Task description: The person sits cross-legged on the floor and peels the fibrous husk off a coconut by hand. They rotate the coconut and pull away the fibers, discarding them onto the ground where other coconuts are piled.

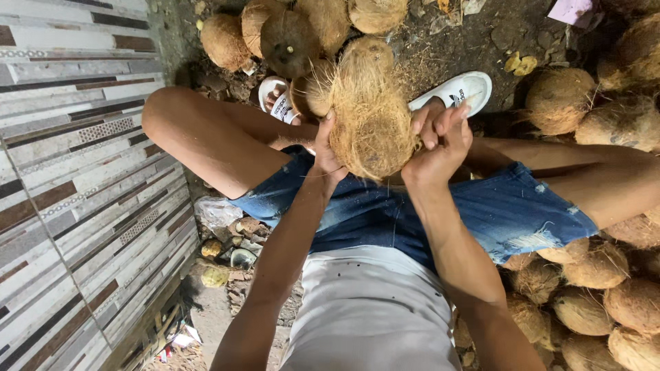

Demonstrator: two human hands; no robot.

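I hold a large husked coconut [371, 117], brown and fibrous, between my knees above my lap. My left hand [325, 154] presses against its left side with the fingers wrapped on the husk. My right hand [440, 141] grips its right side, fingers curled over the fibres. Both hands are closed on the same coconut. I sit in blue denim shorts and a white shirt, with white sandals [457, 89] on my feet beyond the coconut.
Several husked coconuts [591, 288] are piled at my right, and more coconuts [289, 34] lie ahead by my feet. A patterned tiled wall [75, 185] runs along the left. Husk scraps and litter [220, 254] lie on the dirt ground.
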